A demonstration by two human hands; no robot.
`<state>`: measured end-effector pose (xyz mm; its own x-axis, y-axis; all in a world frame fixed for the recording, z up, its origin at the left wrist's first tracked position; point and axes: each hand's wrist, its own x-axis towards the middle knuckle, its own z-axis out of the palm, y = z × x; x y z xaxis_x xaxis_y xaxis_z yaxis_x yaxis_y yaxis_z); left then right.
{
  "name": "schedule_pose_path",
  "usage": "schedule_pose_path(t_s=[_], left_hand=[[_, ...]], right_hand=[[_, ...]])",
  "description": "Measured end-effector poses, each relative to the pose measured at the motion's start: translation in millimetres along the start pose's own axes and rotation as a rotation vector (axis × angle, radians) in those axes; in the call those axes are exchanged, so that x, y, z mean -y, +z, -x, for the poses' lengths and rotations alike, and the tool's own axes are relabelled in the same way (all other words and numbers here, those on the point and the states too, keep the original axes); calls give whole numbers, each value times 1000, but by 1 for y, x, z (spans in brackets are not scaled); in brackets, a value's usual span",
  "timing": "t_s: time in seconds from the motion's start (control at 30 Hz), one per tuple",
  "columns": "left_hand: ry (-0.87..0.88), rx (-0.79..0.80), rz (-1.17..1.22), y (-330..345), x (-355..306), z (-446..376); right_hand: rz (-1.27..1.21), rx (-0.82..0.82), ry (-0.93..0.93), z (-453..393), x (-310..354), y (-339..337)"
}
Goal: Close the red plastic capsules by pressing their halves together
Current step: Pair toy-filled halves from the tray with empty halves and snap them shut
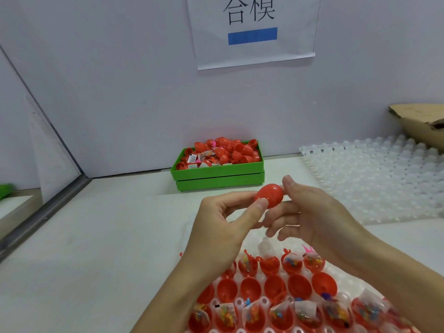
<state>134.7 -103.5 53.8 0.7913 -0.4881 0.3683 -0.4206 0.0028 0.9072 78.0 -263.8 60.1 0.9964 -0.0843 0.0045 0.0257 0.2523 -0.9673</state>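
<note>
A red plastic capsule (269,194), its two halves together in an egg shape, is held above the table between both hands. My left hand (223,219) pinches its left end with thumb and fingers. My right hand (310,212) grips its right end, thumb on top and fingers curled below. Beneath the hands lies a clear plastic tray (240,302) with several open red capsule halves (251,288), some empty and some holding small bagged toys (304,311).
A green bin (217,171) heaped with red capsules and toy bags stands against the back wall. A white dimpled tray (374,179) lies at the right, with a cardboard box (422,123) behind it. A paper sign (254,27) hangs on the wall.
</note>
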Motion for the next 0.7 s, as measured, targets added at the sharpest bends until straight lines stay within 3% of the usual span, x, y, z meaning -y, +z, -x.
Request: schedule_pose_path(t_s=[0.17, 0.47, 0.7], left_hand=[[-38, -1, 13, 2, 2, 0], [-42, -40, -41, -4, 3, -1], [-30, -58, 60, -5, 0, 0]], right_hand=[[210, -78, -238, 0, -3, -2], [294, -69, -282, 2, -4, -3], [321, -46, -357, 4, -2, -2]])
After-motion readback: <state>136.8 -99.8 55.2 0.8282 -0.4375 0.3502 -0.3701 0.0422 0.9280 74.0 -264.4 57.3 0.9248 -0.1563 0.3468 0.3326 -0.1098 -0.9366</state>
